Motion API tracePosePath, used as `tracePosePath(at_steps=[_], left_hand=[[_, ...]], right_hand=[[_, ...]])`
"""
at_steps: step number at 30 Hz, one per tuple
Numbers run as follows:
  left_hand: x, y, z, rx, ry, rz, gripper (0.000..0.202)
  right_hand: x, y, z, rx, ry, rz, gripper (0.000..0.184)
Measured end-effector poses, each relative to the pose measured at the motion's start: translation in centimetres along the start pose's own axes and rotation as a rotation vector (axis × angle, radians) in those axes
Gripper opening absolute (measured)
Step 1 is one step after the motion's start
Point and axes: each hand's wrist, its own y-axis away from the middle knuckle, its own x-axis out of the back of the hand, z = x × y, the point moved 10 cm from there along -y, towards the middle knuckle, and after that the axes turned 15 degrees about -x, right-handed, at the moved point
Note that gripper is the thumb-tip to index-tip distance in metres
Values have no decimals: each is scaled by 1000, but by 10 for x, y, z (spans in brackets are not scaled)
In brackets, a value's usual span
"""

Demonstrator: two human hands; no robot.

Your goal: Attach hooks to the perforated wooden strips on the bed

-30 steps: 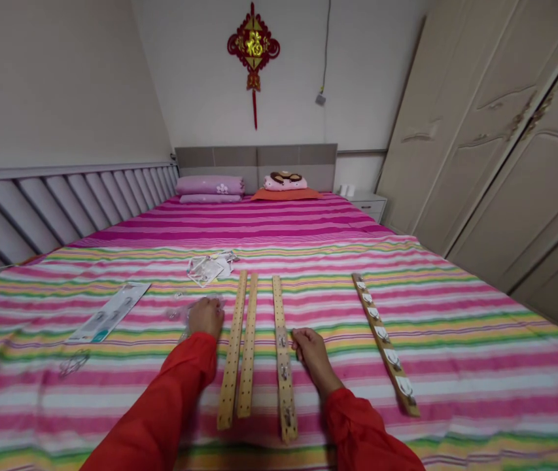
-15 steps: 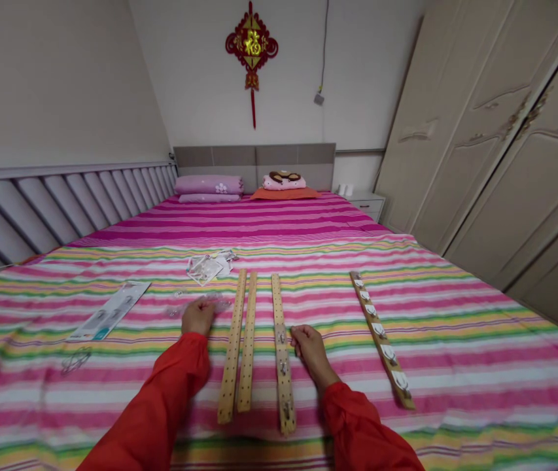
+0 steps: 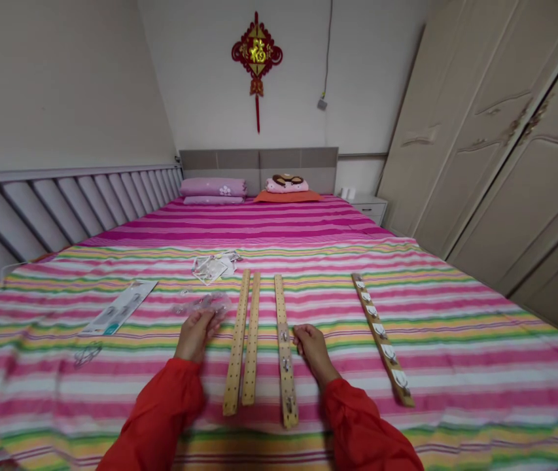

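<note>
Several long wooden strips with holes lie lengthwise on a striped bed (image 3: pixel 455 366). My left hand (image 3: pixel 194 335) has its fingers closed on something small and clear that I cannot make out, just below a clear plastic bag (image 3: pixel 205 303) and left of a pair of bare strips (image 3: pixel 244 340). My right hand (image 3: pixel 311 347) rests with curled fingers against the right edge of the third strip (image 3: pixel 283 347), which carries a few metal hooks. A fourth strip (image 3: pixel 379 337) with white hooks lies farther right.
Opened packaging (image 3: pixel 214 266) and a flat card package (image 3: pixel 119 315) lie on the left of the bed. Pillows (image 3: pixel 212 190) sit at the headboard. A padded wall panel runs along the left, a wardrobe (image 3: pixel 504 144) stands at the right.
My left hand has drawn back from the plastic bag toward me, fingers closed on something small. My right hand has stayed beside the third strip.
</note>
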Motion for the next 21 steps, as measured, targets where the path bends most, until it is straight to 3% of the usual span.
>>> tracePosePath(at_steps=[5,12,17,21], left_hand=[[-34,24,11,-75,-188,-266,39],[-103,56,21,-296,-351,-709,26],[-139,67,26,-355,-483,-870,18],[-156,69,28,-346,-503,-902,19]], right_hand=[[1,4,-2,5,-42,-22,28],[-18,30,-22,14,-66,-138,29],[-45,46,-47,80,85,-272,27],[-48,46,-53,74,130,-306,26]])
